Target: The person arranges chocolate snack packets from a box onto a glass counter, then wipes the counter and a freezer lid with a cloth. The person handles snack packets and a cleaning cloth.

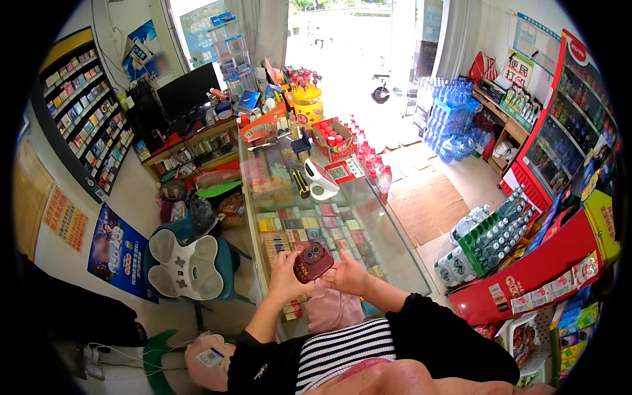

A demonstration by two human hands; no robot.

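Observation:
My left hand and my right hand together hold a dark red phone with two round camera lenses on its back. The phone is raised just above the near end of a glass display counter. My left hand wraps its left edge, my right hand supports its right edge from below. Under the glass lie rows of small coloured boxes.
A white scanner stand, a red box of bottles and a yellow tub of lollipops sit further along the counter. A white-backed teal chair stands left. Water bottle packs and a red drinks fridge are right.

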